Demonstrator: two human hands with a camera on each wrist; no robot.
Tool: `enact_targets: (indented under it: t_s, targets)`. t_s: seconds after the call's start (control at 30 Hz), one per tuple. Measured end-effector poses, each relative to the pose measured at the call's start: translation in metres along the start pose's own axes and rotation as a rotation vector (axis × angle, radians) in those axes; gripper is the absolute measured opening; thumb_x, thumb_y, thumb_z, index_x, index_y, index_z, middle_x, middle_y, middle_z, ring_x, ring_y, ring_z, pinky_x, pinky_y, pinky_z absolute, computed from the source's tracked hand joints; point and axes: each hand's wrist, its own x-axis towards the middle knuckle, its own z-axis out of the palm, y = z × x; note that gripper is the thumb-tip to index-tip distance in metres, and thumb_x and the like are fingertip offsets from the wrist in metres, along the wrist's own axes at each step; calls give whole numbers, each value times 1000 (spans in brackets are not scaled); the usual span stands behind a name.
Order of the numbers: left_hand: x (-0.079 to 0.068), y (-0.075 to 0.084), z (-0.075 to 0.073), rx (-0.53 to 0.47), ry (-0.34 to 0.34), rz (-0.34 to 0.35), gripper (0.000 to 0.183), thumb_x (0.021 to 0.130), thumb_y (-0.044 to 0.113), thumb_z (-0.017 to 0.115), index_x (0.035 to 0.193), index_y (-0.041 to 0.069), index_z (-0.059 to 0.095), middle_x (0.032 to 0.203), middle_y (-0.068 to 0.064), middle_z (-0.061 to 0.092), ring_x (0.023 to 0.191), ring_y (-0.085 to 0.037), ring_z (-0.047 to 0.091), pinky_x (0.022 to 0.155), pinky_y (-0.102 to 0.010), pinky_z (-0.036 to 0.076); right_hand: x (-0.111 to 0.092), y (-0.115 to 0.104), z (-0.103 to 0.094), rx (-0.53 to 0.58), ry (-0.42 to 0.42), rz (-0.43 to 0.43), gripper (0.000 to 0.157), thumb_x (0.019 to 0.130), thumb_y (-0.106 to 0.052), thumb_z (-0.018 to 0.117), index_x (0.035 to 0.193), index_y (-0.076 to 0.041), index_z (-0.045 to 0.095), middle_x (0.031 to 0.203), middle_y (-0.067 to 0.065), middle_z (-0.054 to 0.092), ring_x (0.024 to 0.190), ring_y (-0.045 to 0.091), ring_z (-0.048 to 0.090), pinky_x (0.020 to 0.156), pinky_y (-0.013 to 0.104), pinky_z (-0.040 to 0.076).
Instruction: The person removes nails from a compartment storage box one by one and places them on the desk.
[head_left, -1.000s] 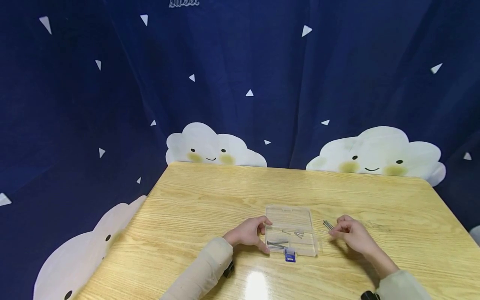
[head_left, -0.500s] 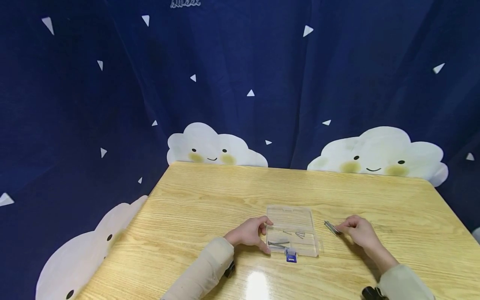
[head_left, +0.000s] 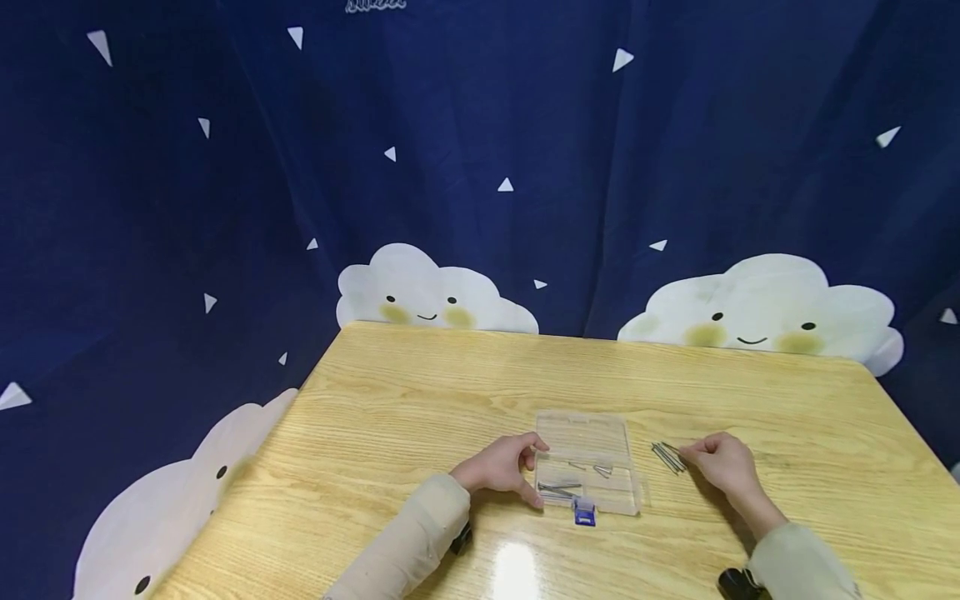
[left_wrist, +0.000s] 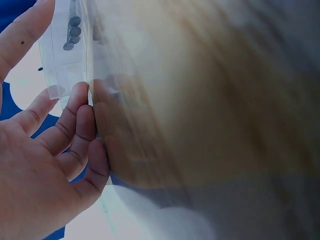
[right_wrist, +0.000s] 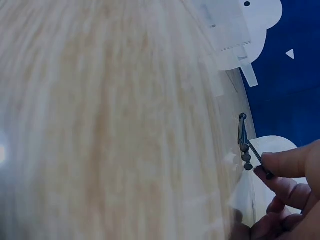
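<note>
Two hands at a clear box of nails on a wooden table

A dark blue backdrop (head_left: 465,100) with smiling clouds and white triangles stands behind a pale wooden table (head_left: 420,392). Right of the middle, on the table's near half, sits a transparent plastic box (head_left: 617,493), its lid (head_left: 581,430) laid back on the far side. Long nails (head_left: 558,486) lie in its near left part; a few short nails (head_left: 602,471) lie farther right. A blue latch (head_left: 584,513) hangs at the near edge.

The left hand (head_left: 501,467) has thumb and fingers spread apart, touching the box's left end; how firmly, I cannot tell. The right hand (head_left: 723,462) pinches one nail (right_wrist: 256,152) between thumb and forefinger, just beside several loose nails (head_left: 666,458) right of the box.

The clear inner dividers are hard to make out, the nails too bunched to count. Both sleeves run out of frame.
</note>
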Motion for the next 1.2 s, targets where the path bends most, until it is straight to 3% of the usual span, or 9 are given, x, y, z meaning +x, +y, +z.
enact_targets:
  t_s: [0.27,0.37,0.5,0.7,0.87,1.2]
  targets:
    - [-1,-1,-1,-1,-3,5,68,58,13,86,117,7,53,77,-3,50,64,-6,41,62,-19,36,1,1,3,-51,10,-38,16,77,-15,67,67,-2,69,70,8,64,57,16,44,53,31,34]
    - [0,-1,-1,1,-4,6,68,58,13,87,117,7,53,77,-5,51,64,-6,41,62,-19,35,1,0,1,-72,-6,-42,16,76,-17,69,67,-4,70,71,8,64,61,21,51,56,33,38]
    - [1,-1,-1,-1,-2,3,68,58,13,87,116,7,53,77,-6,51,64,-7,41,62,-19,36,0,-2,-2,-81,-21,-47,19,80,-19,67,75,-2,71,83,15,66,74,28,58,63,37,43]
    - [1,-3,0,7,-4,7,69,58,15,87,117,7,53,77,-4,51,64,-6,41,63,-18,36,-5,-6,-2,25,-7,-31,27,86,-19,61,94,6,67,93,19,58,63,16,51,57,30,40]
    - [0,-3,-1,-2,-7,-1,69,58,14,86,118,7,52,76,-2,50,64,-6,40,62,-19,36,-14,-15,6,71,38,-137,24,86,-18,63,98,2,67,91,11,56,70,13,44,57,27,38]
    - [0,-1,-1,-7,-13,5,69,59,13,86,118,7,52,76,-3,51,64,-6,41,62,-19,36,-24,-43,26,144,-9,-362,16,76,-6,72,92,-2,69,83,4,56,65,7,40,56,23,36]
